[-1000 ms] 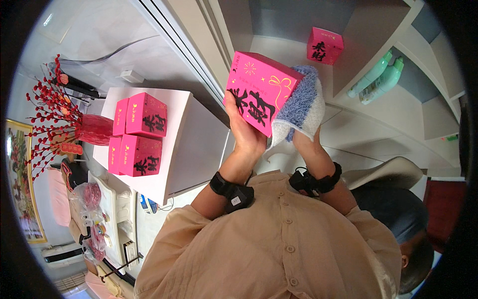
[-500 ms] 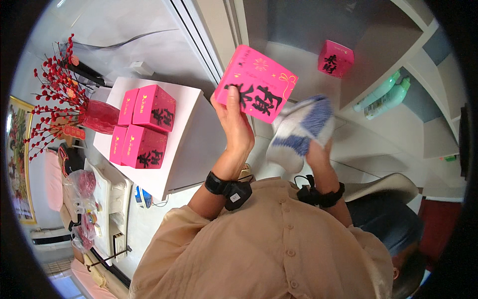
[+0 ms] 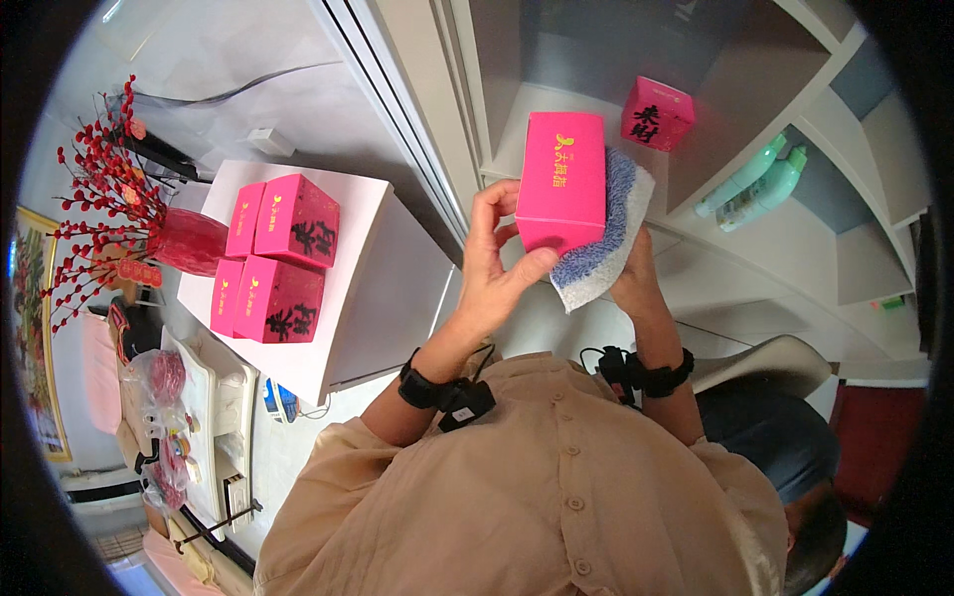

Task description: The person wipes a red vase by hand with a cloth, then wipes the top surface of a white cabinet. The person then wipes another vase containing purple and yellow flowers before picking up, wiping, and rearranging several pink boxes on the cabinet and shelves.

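My left hand [image 3: 500, 260] grips a pink box [image 3: 562, 179] by its left side and lower corner, in front of the open cabinet. Against the box's right side lies a blue and white cloth [image 3: 606, 248]. My right hand [image 3: 636, 273] is behind that cloth, holding it to the box; most of its fingers are covered. Another pink box [image 3: 658, 113] with black lettering stands inside the cabinet compartment.
Several matching pink boxes [image 3: 288, 300] sit on a white cabinet top [image 3: 350, 214] at left, beside a red vase [image 3: 191, 241] with berry branches. Two green bottles [image 3: 763, 194] stand on a right shelf. A person [image 3: 770, 437] is close at my lower right.
The held box has moved right and turned, so another face shows. The cloth, which was apart from it, now presses on its right side.
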The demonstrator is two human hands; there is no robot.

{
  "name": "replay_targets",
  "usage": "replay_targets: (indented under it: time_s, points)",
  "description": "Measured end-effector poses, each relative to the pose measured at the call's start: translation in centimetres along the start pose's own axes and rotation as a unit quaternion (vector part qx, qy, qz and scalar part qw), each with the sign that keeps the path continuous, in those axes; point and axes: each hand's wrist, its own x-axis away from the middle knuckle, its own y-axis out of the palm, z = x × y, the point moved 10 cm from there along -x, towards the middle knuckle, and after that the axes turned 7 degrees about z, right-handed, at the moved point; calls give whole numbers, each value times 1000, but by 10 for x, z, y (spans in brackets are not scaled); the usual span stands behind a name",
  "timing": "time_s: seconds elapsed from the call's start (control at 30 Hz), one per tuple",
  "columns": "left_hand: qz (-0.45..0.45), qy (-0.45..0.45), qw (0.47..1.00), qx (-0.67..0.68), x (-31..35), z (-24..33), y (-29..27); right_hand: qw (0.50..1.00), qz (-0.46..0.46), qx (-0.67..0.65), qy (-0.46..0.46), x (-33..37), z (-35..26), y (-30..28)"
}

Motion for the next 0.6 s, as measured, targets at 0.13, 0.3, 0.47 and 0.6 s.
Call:
replay_targets:
  time_s: [0.13, 0.3, 0.47, 0.6]
  points:
    - [14, -61, 992, 114, -9, -24, -28, 937, 0, -320, 139, 15, 44, 5]
    - [0, -176, 966, 188, 0, -51, -38, 864, 78, -443, 226, 37, 49, 13]
    - [-8, -248, 942, 226, 9, -56, -28, 916, 126, -306, 226, 37, 52, 6]
    - [46, -230, 948, 216, 4, -55, -33, 980, 153, -90, 94, 19, 14, -14]
